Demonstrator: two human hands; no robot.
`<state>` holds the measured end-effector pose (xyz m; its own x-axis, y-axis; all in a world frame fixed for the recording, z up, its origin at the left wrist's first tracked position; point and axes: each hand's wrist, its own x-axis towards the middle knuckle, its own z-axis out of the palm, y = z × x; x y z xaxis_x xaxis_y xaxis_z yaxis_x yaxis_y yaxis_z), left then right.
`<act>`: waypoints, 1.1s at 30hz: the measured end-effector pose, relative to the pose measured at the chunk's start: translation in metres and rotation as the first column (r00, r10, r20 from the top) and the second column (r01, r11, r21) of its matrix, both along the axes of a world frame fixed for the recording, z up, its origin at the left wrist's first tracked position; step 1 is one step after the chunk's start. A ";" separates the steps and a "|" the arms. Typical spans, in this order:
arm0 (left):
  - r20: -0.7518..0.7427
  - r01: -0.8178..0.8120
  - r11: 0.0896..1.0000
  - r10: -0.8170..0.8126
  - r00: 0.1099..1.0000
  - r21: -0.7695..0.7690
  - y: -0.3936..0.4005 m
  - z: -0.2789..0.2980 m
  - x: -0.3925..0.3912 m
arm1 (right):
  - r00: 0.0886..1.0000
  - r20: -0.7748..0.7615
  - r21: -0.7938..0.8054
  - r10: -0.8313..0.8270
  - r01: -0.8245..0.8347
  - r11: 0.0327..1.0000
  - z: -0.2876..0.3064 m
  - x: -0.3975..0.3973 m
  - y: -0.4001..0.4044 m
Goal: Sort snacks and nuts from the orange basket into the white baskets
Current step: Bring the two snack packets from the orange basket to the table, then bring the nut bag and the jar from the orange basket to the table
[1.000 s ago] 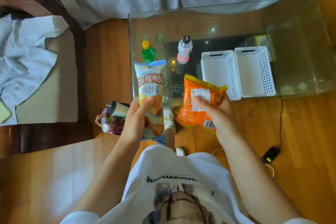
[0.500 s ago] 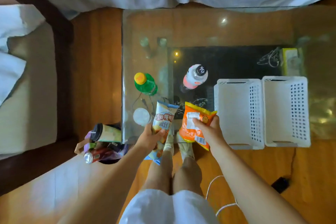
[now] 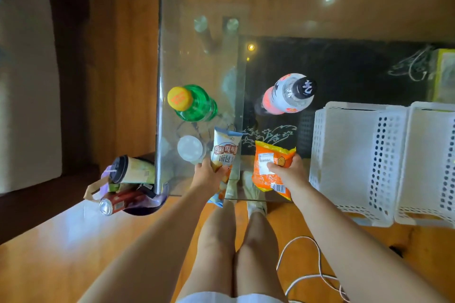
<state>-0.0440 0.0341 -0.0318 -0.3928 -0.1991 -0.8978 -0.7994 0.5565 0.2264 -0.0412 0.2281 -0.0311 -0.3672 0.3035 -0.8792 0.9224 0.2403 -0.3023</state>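
My left hand grips a tall blue and white snack packet over the near edge of the glass table. My right hand holds an orange snack bag just to its right. Two white perforated baskets stand side by side on the table at the right: the nearer one and the far right one. Both look empty. The orange bag is a short way left of the nearer basket. No orange basket is in view.
A green bottle with a yellow cap and a clear bottle with a black cap stand on the glass table. A bin with a cup and can sits on the floor at left. A white cable lies by my legs.
The camera has moved forward over the table, so bottles and baskets look closer. Both hands moved down and forward from chest height to the table's near edge, still holding their packets.
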 end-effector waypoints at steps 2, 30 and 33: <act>-0.020 -0.020 1.000 0.021 1.000 0.011 0.003 0.003 -0.001 | 1.000 0.005 -0.004 0.024 -0.024 1.000 0.002 0.000 0.003; -0.003 -0.977 0.094 0.995 0.095 0.190 -0.045 0.230 0.299 | 0.519 0.091 -0.216 0.850 -0.823 0.526 0.215 0.081 -0.109; -0.024 -0.980 -0.120 0.992 -0.126 0.157 -0.048 0.231 0.366 | 0.415 0.072 -0.236 0.907 -0.877 0.420 0.225 0.110 -0.164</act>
<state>0.3225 -0.0138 0.1997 0.1076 -0.4043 -0.9083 -0.4105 -0.8501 0.3298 0.0684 0.0643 0.1936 -0.2037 -0.2360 -0.9502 0.2457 0.9271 -0.2829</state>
